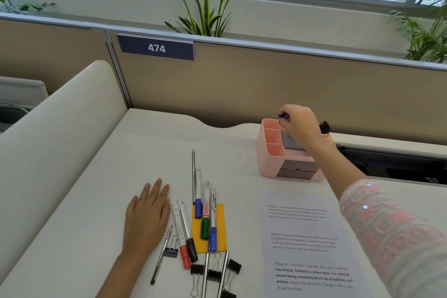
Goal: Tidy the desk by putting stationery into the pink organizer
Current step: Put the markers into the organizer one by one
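While the left hand (147,215) lies flat, fingers together, at lower centre, the right hand (298,126) pinches a blue-capped pen (281,116) directly above the pink organizer (268,159), centre right.

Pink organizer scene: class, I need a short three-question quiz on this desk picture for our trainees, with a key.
1. True or false: the left hand lies flat on the desk.
2. What does the right hand hold over the pink organizer?
A. a blue-capped marker
B. a binder clip
C. scissors
3. Fill in: the green-capped marker lies on a ______ notepad.

Key: 1 true; 2 A; 3 yellow.
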{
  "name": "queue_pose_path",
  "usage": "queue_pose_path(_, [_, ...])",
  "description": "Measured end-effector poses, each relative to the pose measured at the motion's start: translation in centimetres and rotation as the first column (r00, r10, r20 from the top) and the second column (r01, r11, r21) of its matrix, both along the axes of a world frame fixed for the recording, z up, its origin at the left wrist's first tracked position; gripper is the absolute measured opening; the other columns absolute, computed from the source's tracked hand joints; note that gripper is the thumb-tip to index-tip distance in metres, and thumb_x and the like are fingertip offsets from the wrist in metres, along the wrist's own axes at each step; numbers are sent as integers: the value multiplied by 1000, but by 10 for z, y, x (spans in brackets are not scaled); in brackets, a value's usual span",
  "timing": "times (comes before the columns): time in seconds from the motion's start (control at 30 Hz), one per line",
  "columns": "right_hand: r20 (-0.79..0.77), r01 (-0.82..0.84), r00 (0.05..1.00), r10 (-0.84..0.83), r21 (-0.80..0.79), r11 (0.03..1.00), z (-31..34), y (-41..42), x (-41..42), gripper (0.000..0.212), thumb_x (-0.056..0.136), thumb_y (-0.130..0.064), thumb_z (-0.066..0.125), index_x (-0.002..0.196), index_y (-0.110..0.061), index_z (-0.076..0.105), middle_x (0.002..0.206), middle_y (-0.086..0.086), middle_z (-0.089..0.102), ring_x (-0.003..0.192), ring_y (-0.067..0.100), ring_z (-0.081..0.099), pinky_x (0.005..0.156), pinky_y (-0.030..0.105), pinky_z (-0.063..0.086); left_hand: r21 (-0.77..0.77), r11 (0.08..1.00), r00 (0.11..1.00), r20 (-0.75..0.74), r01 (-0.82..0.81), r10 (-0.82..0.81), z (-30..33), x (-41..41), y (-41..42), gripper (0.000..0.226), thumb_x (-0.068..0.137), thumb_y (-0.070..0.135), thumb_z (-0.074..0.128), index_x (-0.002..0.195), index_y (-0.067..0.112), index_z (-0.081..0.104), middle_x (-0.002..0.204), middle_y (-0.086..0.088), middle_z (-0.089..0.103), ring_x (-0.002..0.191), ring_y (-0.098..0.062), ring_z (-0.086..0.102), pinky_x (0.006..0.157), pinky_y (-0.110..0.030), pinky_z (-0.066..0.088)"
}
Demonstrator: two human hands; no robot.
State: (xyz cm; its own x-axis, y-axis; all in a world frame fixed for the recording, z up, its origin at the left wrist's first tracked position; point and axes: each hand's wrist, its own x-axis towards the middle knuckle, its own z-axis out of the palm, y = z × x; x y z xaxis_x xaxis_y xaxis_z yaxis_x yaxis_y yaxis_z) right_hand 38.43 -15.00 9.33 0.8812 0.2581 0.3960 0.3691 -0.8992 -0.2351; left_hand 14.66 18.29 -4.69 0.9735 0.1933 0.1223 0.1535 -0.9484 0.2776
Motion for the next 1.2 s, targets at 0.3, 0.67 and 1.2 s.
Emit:
queue_pose_path(0.3, [-229,-138,970,86,-221,966,2,29,29,22,82,-1,58,97,-7,73,98,13,71,91,31,62,76,31,48,-20,1000,1000,13,-5,5,-3,2,2,56,94,42,19,136,19,49,146,0,41,136,-22,34,104,-46,32])
queue_pose_path(0.67, [64,23,997,-36,187,982,-3,38,-9,26,88,2,50,103,-6,69,101,13,69,89,28,62,75,26,43,-13,1000,1000,4,-10,10,-2,1,2,55,94,39,20,136,19,49,146,-1,42,136,-23,36,104,-46,31])
queue_pose_path(1.2, [-504,-23,861,70,99,995,-74,165,-178,35,84,-43,62,88,-8,68,93,7,55,103,25,48,74,32,44,-22,1000,1000,3,-17,17,5,-2,-1,54,93,38,21,132,18,53,143,-3,46,134,-25,39,103,-47,33])
